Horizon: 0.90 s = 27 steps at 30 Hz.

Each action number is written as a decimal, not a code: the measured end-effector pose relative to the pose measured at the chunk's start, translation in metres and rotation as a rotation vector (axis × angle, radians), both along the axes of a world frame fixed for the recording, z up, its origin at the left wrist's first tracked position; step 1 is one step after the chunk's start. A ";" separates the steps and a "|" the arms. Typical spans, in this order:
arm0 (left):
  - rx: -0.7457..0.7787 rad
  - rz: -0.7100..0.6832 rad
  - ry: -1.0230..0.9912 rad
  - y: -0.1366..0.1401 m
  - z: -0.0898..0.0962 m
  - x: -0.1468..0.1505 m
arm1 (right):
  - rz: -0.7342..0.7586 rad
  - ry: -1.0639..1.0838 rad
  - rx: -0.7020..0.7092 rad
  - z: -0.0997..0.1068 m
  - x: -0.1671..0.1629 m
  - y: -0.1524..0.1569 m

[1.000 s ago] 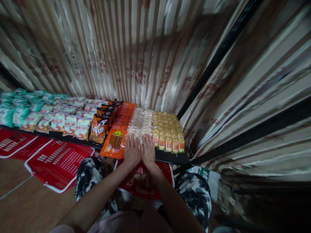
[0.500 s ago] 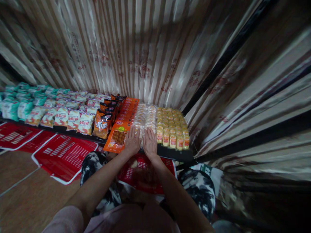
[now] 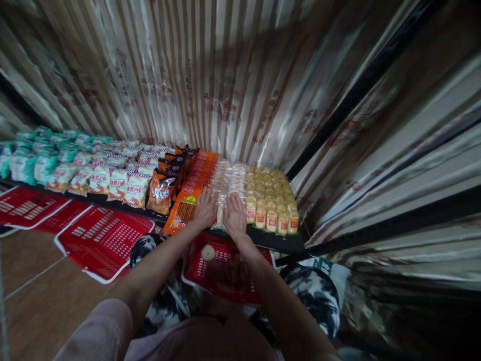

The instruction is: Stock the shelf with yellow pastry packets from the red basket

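Note:
Two rows of clear-wrapped pale snacks (image 3: 237,176) stand on a dark shelf (image 3: 276,241). My left hand (image 3: 206,206) lies flat, fingers stretched forward, at the left row's near end and over the edge of the orange snack packs (image 3: 198,173). On the right row rests my right hand (image 3: 235,213), its fingers also extended. A narrow strip of the clear wrapping shows between the hands. Small yellow packaged cakes (image 3: 271,198) stand in rows just right of my right hand. What lies under my palms is hidden.
Left along the shelf are orange-and-black bags (image 3: 161,190), white snack bags (image 3: 135,188) and teal packs (image 3: 22,165). Red baskets (image 3: 101,235) sit below, one (image 3: 221,271) between my knees holding a round pale item (image 3: 208,253). A striped curtain (image 3: 225,75) hangs behind; a black pole (image 3: 338,110) slants at right.
The view has shifted slightly, so the shelf appears a little further right. Both hands stay on the clear-wrapped rows, my left hand slightly more over the orange packs.

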State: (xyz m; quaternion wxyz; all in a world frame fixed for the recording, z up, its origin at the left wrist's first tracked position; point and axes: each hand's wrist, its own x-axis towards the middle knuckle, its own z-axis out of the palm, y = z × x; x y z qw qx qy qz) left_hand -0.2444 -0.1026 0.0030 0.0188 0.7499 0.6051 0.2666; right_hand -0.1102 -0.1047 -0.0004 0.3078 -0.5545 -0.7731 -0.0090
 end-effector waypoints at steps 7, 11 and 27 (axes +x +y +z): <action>-0.035 -0.116 0.021 0.005 -0.004 -0.001 | -0.043 0.008 0.002 -0.005 -0.005 0.000; -0.025 -0.124 0.015 0.004 -0.009 -0.001 | -0.039 0.001 0.005 -0.007 -0.005 0.001; 0.107 0.001 0.128 0.002 0.007 0.012 | -0.041 -0.113 0.045 0.011 0.002 0.006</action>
